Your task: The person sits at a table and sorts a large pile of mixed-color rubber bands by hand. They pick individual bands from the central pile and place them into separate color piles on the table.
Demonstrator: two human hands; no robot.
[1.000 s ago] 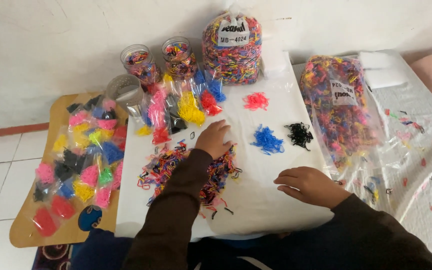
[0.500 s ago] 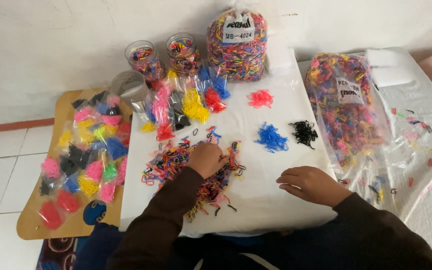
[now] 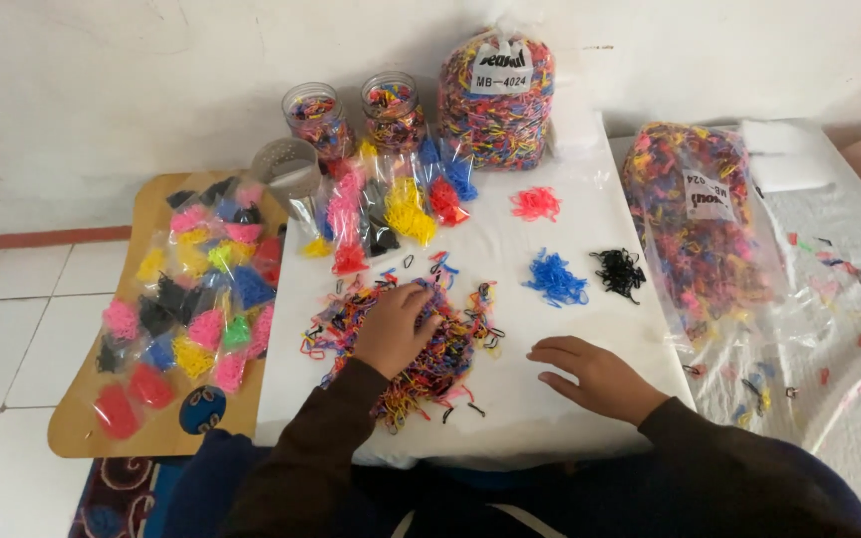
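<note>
My left hand (image 3: 396, 329) rests palm down on a mixed pile of small coloured rubber bands (image 3: 450, 349) on the white table (image 3: 570, 399), fingers curled into the bands. My right hand (image 3: 590, 377) lies flat on the bare white surface to the right of the pile, fingers apart, holding nothing. Beyond the hands lie three sorted heaps: pink-red bands (image 3: 535, 203), blue bands (image 3: 554, 278) and black bands (image 3: 618, 271).
A large clear bag of mixed bands (image 3: 496, 100) stands at the back, another (image 3: 695, 219) lies at the right. Two clear jars (image 3: 316, 120) (image 3: 393, 108) and small packets of sorted bands (image 3: 391, 209) sit behind the pile. More packets (image 3: 191, 299) cover a wooden board at left.
My left hand has pulled back from the far side of the table toward me and settled on the mixed pile. The right hand has barely moved.
</note>
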